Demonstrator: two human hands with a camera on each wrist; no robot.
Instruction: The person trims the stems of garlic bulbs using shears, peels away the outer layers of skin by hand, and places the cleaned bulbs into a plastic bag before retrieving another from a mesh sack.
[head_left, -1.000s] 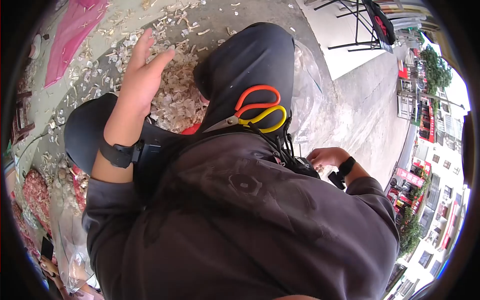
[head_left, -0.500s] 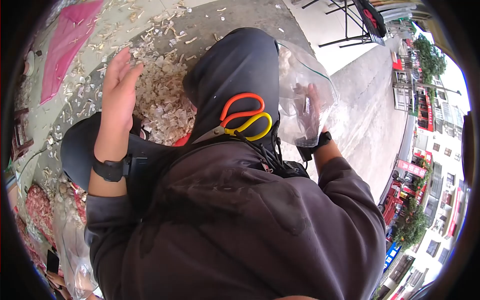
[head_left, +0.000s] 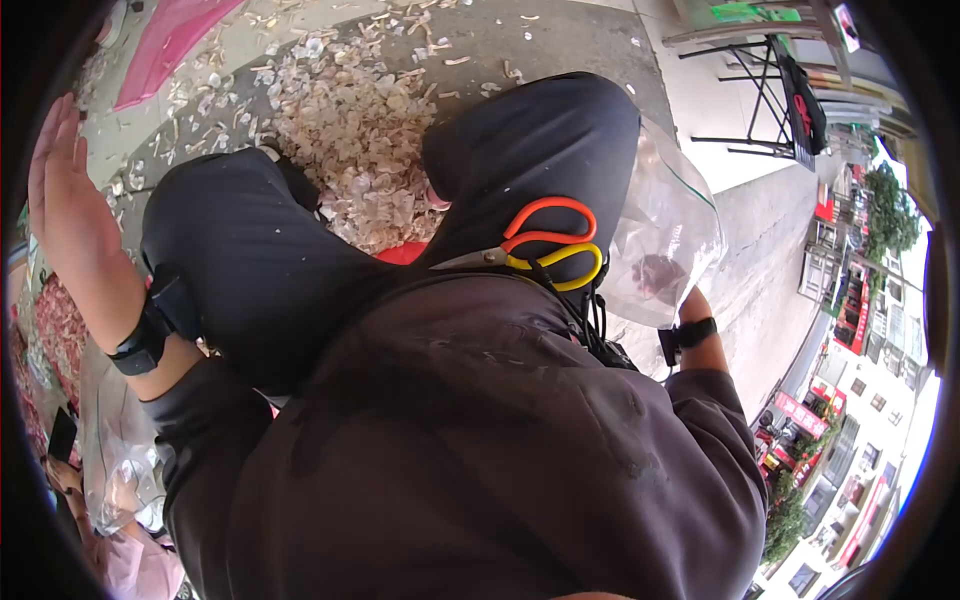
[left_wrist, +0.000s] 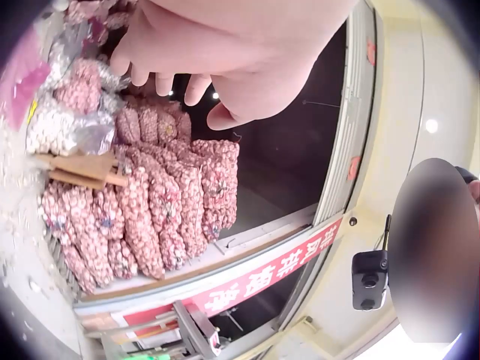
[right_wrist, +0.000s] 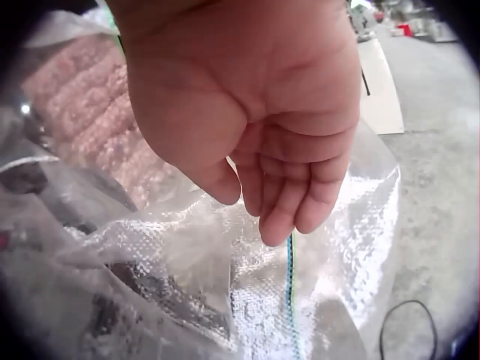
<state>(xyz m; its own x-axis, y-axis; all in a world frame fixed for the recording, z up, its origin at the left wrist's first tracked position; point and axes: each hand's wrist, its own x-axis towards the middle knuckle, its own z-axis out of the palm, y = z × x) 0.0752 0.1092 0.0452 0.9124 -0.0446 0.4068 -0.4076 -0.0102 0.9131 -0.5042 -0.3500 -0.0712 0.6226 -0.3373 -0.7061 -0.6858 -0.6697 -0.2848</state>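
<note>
Raised at the far left of the head view, my left hand (head_left: pixel 75 200) has its fingers extended and touches nothing there. The left wrist view shows that hand (left_wrist: pixel 232 52) in front of stacked net sacks of garlic (left_wrist: pixel 157 202), clear of them. On the right, my right hand (head_left: pixel 662 275) shows blurred through a clear plastic bag (head_left: pixel 640 225) beside the knee. In the right wrist view the right hand (right_wrist: pixel 255 112) has loosely bent fingers over the woven clear bag (right_wrist: pixel 255 277); a firm grip cannot be seen. Scissors (head_left: pixel 545 240) with orange and yellow handles rest at the lap.
Garlic skins (head_left: pixel 365 150) are heaped on the floor between the knees, with stems scattered around. A pink sheet (head_left: pixel 175 45) lies at the upper left. A black folding frame (head_left: pixel 765 100) stands at the upper right. Another person's hand (head_left: pixel 65 475) shows at the lower left.
My left hand has moved outward to the left, away from above the knee. My right hand has gone from beside the waist to the clear bag, which now stands out further beside the knee.
</note>
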